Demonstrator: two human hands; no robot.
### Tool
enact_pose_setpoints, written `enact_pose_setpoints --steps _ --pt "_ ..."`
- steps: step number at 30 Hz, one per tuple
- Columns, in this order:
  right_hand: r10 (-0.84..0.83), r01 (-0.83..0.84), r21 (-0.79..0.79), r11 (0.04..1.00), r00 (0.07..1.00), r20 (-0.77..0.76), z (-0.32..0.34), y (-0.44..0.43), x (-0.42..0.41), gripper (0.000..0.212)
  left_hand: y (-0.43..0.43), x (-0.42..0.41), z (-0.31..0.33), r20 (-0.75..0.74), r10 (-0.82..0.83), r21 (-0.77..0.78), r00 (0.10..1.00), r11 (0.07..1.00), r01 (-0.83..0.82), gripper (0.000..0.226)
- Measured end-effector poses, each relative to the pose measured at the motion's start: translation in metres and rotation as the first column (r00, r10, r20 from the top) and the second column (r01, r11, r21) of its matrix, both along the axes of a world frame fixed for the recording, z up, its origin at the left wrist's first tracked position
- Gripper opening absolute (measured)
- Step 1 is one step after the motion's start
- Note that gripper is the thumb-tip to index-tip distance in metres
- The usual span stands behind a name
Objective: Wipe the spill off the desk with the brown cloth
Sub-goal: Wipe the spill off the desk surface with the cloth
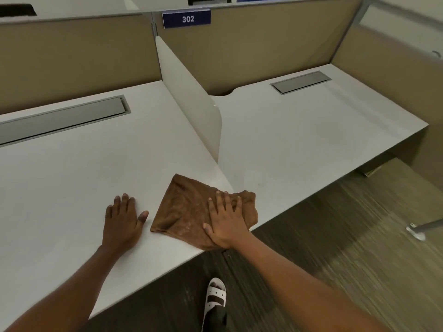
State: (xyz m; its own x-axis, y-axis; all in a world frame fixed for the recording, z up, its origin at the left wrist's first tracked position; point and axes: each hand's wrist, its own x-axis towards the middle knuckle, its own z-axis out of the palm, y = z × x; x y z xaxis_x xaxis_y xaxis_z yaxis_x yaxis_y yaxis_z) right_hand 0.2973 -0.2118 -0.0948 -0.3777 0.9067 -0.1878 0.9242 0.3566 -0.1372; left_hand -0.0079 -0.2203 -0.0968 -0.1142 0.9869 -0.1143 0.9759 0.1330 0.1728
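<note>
The brown cloth point(184, 209) lies flat on the white desk point(72, 183) at its front edge, just in front of the end of the divider. My right hand point(225, 221) presses down on the cloth's right half, fingers spread; the cloth bunches up past my fingertips. My left hand point(123, 221) rests palm down on the bare desk just left of the cloth, thumb close to the cloth's left corner. No spill shows on the desk surface.
A white divider panel point(191, 99) stands between this desk and the neighbouring desk point(311, 140) on the right. Each desk has a grey cable tray lid point(62, 121) near the back. Tan partition walls rise behind, with a blue "302" sign point(187, 19). My sandalled foot point(215, 298) is on the floor below.
</note>
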Motion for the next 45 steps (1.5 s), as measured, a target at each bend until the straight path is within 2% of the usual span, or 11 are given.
enact_pose_setpoints --steps 4,9,12,15,19,22,24,27,36,41,45 --pt "-0.153 0.149 -0.04 0.988 0.975 -0.16 0.012 0.015 0.001 0.076 0.025 0.024 0.02 0.071 0.002 0.069 0.997 0.998 -0.007 0.072" --pt "-0.48 0.459 -0.144 0.877 0.824 -0.301 0.025 0.05 0.03 0.068 0.06 0.058 0.028 0.23 -0.096 0.084 0.968 0.993 0.079 0.055" --pt "-0.524 0.431 -0.34 0.836 0.811 -0.262 0.023 0.069 0.056 0.069 0.088 0.073 0.029 0.282 -0.189 0.022 0.941 0.981 0.191 0.059" --pt "-0.503 0.361 -0.47 0.806 0.835 -0.222 0.029 0.076 0.071 0.041 0.105 0.081 0.032 0.28 -0.275 -0.042 0.92 0.954 0.298 0.062" --pt "-0.467 0.319 -0.44 0.84 0.838 -0.283 0.045 0.08 0.086 0.022 0.121 0.095 0.032 0.257 -0.36 -0.122 0.897 0.908 0.4 0.06" --pt "-0.465 0.325 -0.377 0.867 0.8 -0.38 0.059 0.078 0.096 0.024 0.13 0.105 0.034 0.232 -0.412 -0.114 0.881 0.888 0.446 0.022" --pt "-0.46 0.343 -0.326 0.881 0.78 -0.424 0.066 0.081 0.104 0.025 0.134 0.109 0.035 0.252 -0.436 -0.091 0.864 0.878 0.47 0.037" --pt "-0.49 0.403 -0.28 0.872 0.713 -0.501 0.072 0.102 0.117 0.029 0.14 0.115 0.04 0.337 -0.427 -0.051 0.839 0.882 0.469 0.042" --pt "-0.599 0.411 -0.437 0.8 0.589 -0.543 0.027 0.188 0.077 0.012 0.188 0.103 0.037 0.265 -0.245 -0.085 0.933 0.958 0.275 0.041" --pt "-0.679 0.415 -0.538 0.734 0.463 -0.569 0.007 0.212 0.057 0.016 0.196 0.093 0.032 0.192 -0.311 0.01 0.931 0.949 0.315 0.061" --pt "-0.74 0.433 -0.6 0.672 0.391 -0.547 -0.005 0.213 0.035 0.031 0.191 0.09 0.028 0.179 -0.266 0.051 0.947 0.964 0.261 0.041"
